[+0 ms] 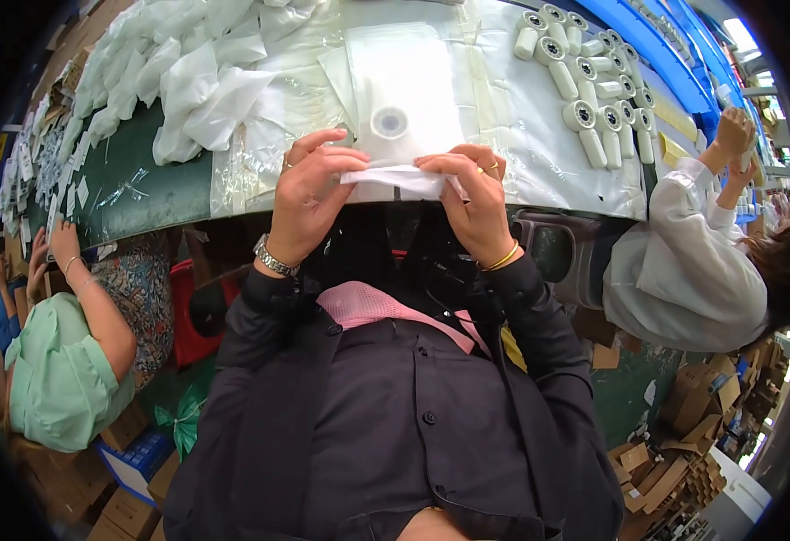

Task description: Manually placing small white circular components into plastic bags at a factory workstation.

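Note:
A frosted white plastic bag point(427, 135) lies at the table's near edge, in front of me. Through its film shows a round-headed item point(390, 122) with a dark ring. My left hand point(309, 194) pinches the left end of the bag's folded edge, and my right hand point(476, 194) pinches the right end. Between them the edge forms a narrow white strip point(395, 180). Under and beyond this bag is a stack of flat frosted bags point(395, 45).
White filled bags point(206, 95) are heaped at the left. Several white round-headed devices with cylindrical handles point(584, 81) stand in rows at the right, beside blue bins point(634, 32). Co-workers sit on both sides, one in green point(66, 379), another in white point(684, 266). Cardboard boxes point(675, 451) lie behind.

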